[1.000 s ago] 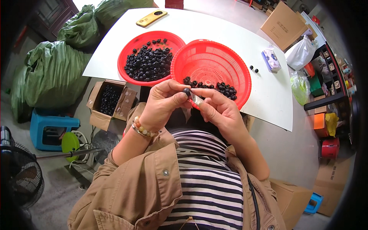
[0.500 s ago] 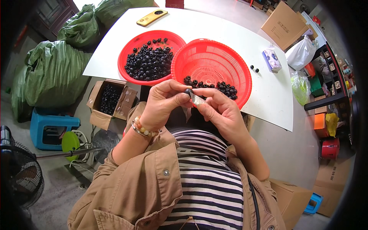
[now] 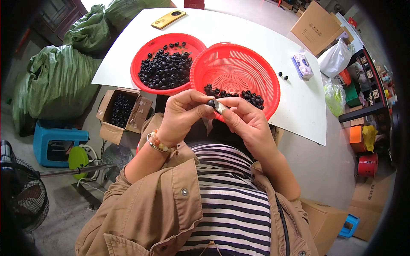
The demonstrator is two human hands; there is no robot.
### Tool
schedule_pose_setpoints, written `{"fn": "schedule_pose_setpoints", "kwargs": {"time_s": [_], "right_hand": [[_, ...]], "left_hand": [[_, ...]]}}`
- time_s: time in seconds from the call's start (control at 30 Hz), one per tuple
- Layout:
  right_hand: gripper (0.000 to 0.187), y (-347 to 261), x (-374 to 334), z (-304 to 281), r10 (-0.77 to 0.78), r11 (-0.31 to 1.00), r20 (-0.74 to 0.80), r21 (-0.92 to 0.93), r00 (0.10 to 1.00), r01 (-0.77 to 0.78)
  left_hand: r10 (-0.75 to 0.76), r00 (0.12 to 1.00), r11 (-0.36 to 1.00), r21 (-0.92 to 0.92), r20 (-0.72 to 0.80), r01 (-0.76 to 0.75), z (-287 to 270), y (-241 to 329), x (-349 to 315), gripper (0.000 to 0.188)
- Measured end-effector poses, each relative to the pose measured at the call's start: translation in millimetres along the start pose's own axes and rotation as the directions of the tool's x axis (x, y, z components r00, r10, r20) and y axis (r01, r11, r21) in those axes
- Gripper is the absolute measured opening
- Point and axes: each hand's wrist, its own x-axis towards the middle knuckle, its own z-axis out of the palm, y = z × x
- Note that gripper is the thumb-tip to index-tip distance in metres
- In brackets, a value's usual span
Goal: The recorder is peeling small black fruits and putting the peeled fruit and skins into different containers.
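Between the thumb and forefinger of my left hand (image 3: 181,113) is a small round black piece (image 3: 211,103). My right hand (image 3: 247,123) pinches a short, flat, whitish tool (image 3: 221,108), blade-like in shape; its exact kind I cannot make out. The tool's end meets the black piece, and both hands are nearly together over the near rim of a red slotted plastic basket (image 3: 256,70). Several similar black pieces (image 3: 253,99) lie in the near part of that basket. To its left, a shallow red basin (image 3: 141,51) holds a heap of black pieces (image 3: 164,70), some showing a hole.
The white table (image 3: 294,115) also bears a yellow phone (image 3: 168,19), a pack of wipes (image 3: 302,67) and two loose black pieces (image 3: 283,76). Below left stand an open carton (image 3: 112,133) of black pieces, a blue stool (image 3: 57,143) and a fan (image 3: 25,192). Green sacks (image 3: 60,83) lie beyond.
The black piece and the whitish tool have turned slightly between my fingers, and more of the piece shows. My hands stay in almost the same place.
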Motion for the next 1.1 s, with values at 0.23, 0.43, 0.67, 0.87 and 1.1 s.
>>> {"fn": "schedule_pose_setpoints", "kwargs": {"time_s": [0.23,0.43,0.67,0.87,1.1], "right_hand": [[0.027,-3.8,1.2,-3.8,0.127,0.984,-0.014,0.128,0.992,-0.125],[0.028,-3.7,2.6,-4.5,0.123,0.988,-0.022,0.099,0.992,-0.121],[0.025,-2.4,8.7,1.2,0.081,0.994,-0.050,0.081,0.995,-0.077],[0.022,-0.9,16.3,-3.5,0.080,0.995,-0.131,0.071,0.988,-0.071],[0.020,7.6,14.3,-13.7,0.009,0.996,-0.215,-0.089,0.976,-0.029]], "left_hand": [[-0.081,0.997,0.983,-0.165,0.014,0.083,-1.0,0.2,1.5,0.010],[-0.097,0.995,0.980,-0.172,0.026,0.100,-1.7,0.7,2.1,0.011],[-0.109,0.993,0.992,-0.056,0.045,0.112,1.8,0.8,-1.5,0.012],[-0.146,0.987,0.988,-0.038,0.066,0.149,6.2,7.6,-2.7,0.011],[0.194,0.899,0.968,0.222,-0.392,-0.112,-55.7,37.3,25.9,0.013]]}}
